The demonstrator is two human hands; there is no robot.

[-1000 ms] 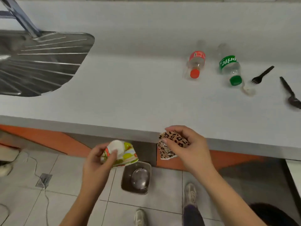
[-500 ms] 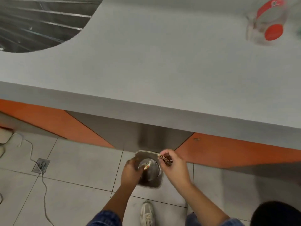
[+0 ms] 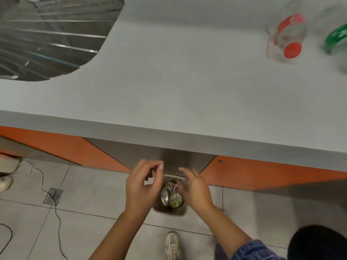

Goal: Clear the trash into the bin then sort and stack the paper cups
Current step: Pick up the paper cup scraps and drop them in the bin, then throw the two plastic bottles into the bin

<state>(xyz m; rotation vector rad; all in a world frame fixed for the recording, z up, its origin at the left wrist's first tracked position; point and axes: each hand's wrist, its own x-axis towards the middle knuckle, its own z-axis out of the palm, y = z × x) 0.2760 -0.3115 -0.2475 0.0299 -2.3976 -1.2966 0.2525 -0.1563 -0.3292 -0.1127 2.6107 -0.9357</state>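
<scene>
Paper, crushed and patterned: a leopard-print cup (image 3: pixel 171 184) and a green-and-white cup (image 3: pixel 175 199) lie inside the steel bin (image 3: pixel 169 212), which stands on the floor at six o'clock in your view. The leopard one sits toward the bin's twelve, the green one toward its five. Both look light, soft and already creased, so I judge they need no further handling.

Your hands hover over the bin and hold nothing. Your left hand (image 3: pixel 142 186), at the bin's nine o'clock, has loosely curved fingers with thumb and forefinger apart. Your right hand (image 3: pixel 195 188), at its three o'clock, is spread and blurred.

On the grey counter (image 3: pixel 187 91) at two o'clock lie a red-capped bottle (image 3: pixel 287 38) and, just beside it at the frame's edge, a green-labelled bottle (image 3: pixel 336 38), both blurred. They look like clear, empty plastic — light, slick and apt to roll — so take each round the barrel at the label, not by the cap.

The sink (image 3: pixel 47 34) is at ten o'clock and a floor drain (image 3: pixel 53 196) at eight.
</scene>
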